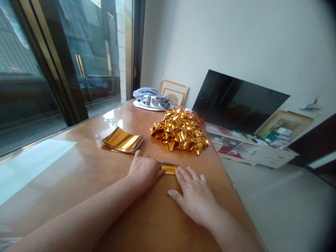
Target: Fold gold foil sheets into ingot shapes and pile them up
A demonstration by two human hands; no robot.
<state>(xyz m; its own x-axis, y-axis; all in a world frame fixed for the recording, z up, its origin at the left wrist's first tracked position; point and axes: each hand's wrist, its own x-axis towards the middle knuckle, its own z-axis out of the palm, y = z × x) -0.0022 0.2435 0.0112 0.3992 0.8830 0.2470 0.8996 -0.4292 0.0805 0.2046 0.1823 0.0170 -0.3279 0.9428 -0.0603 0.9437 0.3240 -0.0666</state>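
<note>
On the wooden table, both hands press flat on 1 small gold foil sheet: the left hand covers its left end, the right hand its near right edge. Beyond the sheet lies a heap of folded gold pieces; left of that heap, a stack of flat gold sheets.

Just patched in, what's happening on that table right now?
A person is pressing a small piece of gold foil paper flat against the wooden table with both hands. The left hand covers its left end, and the right hand lies flat with fingertips on its right end. Beyond the hands sits a heap of folded gold foil pieces, and to its left a stack of flat gold sheets. A bundle of cloth lies at the far end.
</note>
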